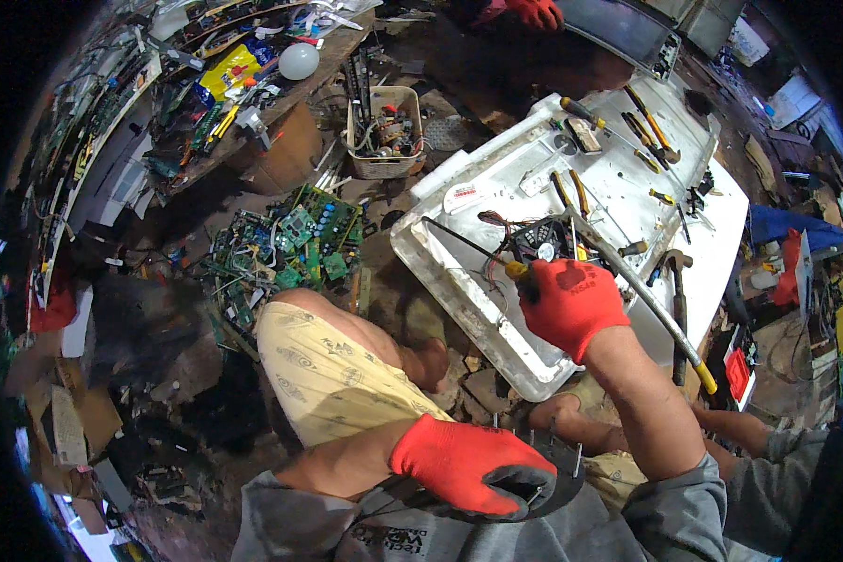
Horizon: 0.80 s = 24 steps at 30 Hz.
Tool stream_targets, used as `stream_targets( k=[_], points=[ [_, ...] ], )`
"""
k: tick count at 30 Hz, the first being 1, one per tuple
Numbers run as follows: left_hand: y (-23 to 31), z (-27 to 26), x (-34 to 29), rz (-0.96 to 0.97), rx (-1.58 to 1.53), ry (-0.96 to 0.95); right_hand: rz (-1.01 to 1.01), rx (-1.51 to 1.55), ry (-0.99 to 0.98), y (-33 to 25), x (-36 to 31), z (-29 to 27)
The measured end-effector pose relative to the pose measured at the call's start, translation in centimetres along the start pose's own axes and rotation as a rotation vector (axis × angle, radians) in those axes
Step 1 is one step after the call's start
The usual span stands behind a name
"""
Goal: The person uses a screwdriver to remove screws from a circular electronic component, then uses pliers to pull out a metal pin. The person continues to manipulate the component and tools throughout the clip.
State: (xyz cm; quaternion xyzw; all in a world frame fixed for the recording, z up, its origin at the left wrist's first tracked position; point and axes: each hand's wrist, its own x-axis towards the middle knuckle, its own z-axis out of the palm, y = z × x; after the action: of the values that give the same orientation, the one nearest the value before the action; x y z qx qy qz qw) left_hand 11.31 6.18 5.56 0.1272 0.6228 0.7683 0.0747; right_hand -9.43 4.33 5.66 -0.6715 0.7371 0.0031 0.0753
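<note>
My right hand (571, 304), in a red glove, is closed around the yellow handle of a long screwdriver (478, 245) over a white plastic panel (543, 379). The dark shaft points to the far left. Beside its tip end lies a black fan-like part with coloured wires (538, 240). Low over my lap, my left hand (473, 465), also red-gloved, curls its fingers at the edge of a dark object with upright metal posts (564, 456). My hand and body hide much of that object, so its kind is unclear.
On the panel lie pliers (571, 192), a hammer (678, 300), a long metal bar (642, 288) and screwdrivers. Green circuit boards (295, 239) are piled left of it. A basket of parts (384, 164) stands behind. Another person's red-gloved hand (534, 12) shows at the far edge.
</note>
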Motion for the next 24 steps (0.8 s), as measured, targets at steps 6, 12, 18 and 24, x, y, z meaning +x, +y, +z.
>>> stream_targets(
  k=[6, 12, 18, 24],
  points=[
    [-0.3, 0.0, -0.2, -0.007, 0.067, 0.004, 0.066, 0.238, -0.008, 2.3, -2.8, -0.4],
    [0.0, -0.7, 0.2, -0.073, 0.057, -0.077, 0.423, 1.728, -0.412, 6.9, -9.0, 2.1],
    [0.3, -0.6, 0.9, -0.019, 0.082, -0.007, 0.378, 2.132, -0.415, 8.7, -15.8, 6.2],
    [-0.1, -0.1, 1.6, 0.003, 0.175, 0.009, 0.482, 2.367, -0.498, 9.2, -15.9, 5.7]
  ],
)
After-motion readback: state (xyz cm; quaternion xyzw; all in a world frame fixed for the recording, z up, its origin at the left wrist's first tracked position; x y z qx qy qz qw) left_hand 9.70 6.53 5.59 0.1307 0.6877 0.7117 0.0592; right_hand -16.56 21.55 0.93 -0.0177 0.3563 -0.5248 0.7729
